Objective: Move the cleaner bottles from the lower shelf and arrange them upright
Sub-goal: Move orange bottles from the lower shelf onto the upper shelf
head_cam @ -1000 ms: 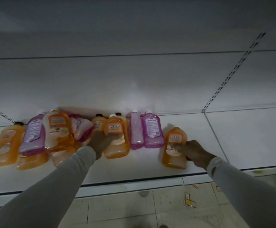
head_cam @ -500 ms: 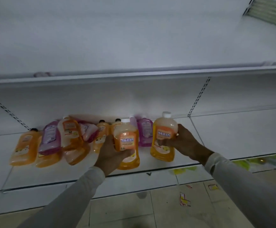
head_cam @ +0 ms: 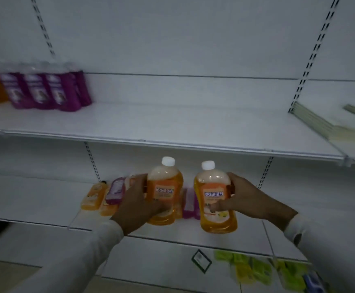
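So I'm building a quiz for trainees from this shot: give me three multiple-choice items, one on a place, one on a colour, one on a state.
1. Where do the purple bottles stand upright?
A. upper shelf, left
B. upper shelf, right
C. floor

2. What colour are the caps on the two held bottles?
A. black
B. white
C. purple

3. How are the held bottles oriented?
A. lying flat
B. upside down
C. upright, caps up

Answers:
1 A: they stand in a row at the left of the upper shelf.
2 B: the left bottle and the right bottle both have white caps.
3 C: the left hand and the right hand each grip one with its cap on top.
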`<state>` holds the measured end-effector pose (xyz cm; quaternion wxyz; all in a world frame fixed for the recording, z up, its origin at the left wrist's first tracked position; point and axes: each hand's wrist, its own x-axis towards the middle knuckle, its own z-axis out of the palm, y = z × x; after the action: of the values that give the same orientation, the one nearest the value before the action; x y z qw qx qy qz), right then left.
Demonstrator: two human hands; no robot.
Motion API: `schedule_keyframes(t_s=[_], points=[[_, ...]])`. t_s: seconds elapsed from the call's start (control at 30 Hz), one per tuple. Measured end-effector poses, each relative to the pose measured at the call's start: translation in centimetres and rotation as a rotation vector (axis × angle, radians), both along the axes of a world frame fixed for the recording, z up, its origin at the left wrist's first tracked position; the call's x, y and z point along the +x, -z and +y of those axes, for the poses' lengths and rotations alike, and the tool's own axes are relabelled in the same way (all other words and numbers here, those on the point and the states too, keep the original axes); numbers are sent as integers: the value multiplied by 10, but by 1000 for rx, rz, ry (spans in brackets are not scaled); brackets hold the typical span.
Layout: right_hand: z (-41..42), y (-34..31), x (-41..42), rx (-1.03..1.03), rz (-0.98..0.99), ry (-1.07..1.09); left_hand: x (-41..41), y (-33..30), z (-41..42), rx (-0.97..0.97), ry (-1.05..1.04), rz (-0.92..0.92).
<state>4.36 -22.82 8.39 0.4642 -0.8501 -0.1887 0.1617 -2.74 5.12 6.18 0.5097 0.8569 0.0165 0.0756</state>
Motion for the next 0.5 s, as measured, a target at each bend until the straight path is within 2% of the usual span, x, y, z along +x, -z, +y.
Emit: schedule_keyframes(t_s=[0.27,0.5], points=[[42,-131,-2,132,-219,-100,-38,-115,41,57,-182,-236],[138,-191,7,214,-312,-219,-68,-163,107,27,-356,-299]])
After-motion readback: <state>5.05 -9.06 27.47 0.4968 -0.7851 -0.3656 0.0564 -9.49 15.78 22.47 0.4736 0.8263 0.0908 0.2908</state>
